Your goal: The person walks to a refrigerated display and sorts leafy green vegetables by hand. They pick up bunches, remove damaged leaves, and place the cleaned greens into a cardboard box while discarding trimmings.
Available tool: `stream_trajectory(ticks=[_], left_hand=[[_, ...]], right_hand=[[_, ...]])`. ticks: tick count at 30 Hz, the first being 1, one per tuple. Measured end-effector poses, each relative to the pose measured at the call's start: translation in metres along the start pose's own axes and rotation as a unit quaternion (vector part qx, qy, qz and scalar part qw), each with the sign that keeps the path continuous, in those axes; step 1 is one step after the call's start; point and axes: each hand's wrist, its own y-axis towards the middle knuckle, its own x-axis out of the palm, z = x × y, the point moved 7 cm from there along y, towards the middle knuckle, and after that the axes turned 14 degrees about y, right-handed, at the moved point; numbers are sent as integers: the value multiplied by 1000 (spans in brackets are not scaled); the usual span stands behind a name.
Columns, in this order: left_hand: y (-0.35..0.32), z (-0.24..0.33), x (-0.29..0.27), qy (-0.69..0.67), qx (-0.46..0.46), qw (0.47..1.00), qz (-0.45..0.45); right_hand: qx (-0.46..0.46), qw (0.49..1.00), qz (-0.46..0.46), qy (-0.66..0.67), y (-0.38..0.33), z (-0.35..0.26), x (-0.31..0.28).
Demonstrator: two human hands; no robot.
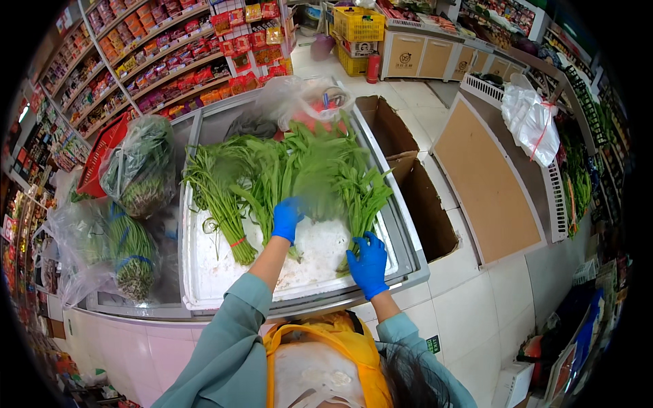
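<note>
My left hand (pixel 288 216), in a blue glove, is closed at the lower end of a bunch of leafy greens (pixel 321 180); its fingertips and that bunch are blurred. My right hand (pixel 370 265), also gloved in blue, has its fingers apart. They touch the stem ends of another green bunch (pixel 362 200) on the right. Both bunches lie in a shallow white tray (pixel 204 289). To the left, a long-stemmed bunch (pixel 228 221) is tied with a red band. Another leafy bunch (pixel 262 183) lies between it and my left hand.
Bagged green stalks (pixel 132 262) and a fuller bag of greens (pixel 143 163) sit left of the tray, by a red basket (pixel 102 156). Clear plastic bags (pixel 299 95) lie behind it. Open cardboard boxes (pixel 425 207) stand right of the counter, before a tan-panelled stand (pixel 486 183).
</note>
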Motion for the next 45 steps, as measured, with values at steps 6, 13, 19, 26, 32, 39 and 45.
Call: stream_trajectory(ticks=[6, 13, 19, 26, 32, 39, 45], left_hand=[[17, -12, -8, -197, -33, 980, -20], [-19, 3, -42, -177, -23, 984, -13], [-58, 3, -101, -226, -6, 973, 54], [-70, -15, -77, -126, 99, 986, 54], [-99, 0, -30, 318, 205, 924, -45], [-89, 3, -45, 511, 131, 849, 34], [-85, -5, -32, 37, 84, 987, -129]], right_hand=[[-51, 999, -5, -6, 18, -23, 6], [-42, 991, -100, -77, 29, -14, 17], [-64, 995, -33, -72, 33, -29, 7], [-91, 993, -9, 77, 19, -60, 12], [10, 989, 48, 140, -5, -18, -11], [23, 976, -21, 214, -27, -3, 20], [102, 861, -138, 479, -19, -29, 64]])
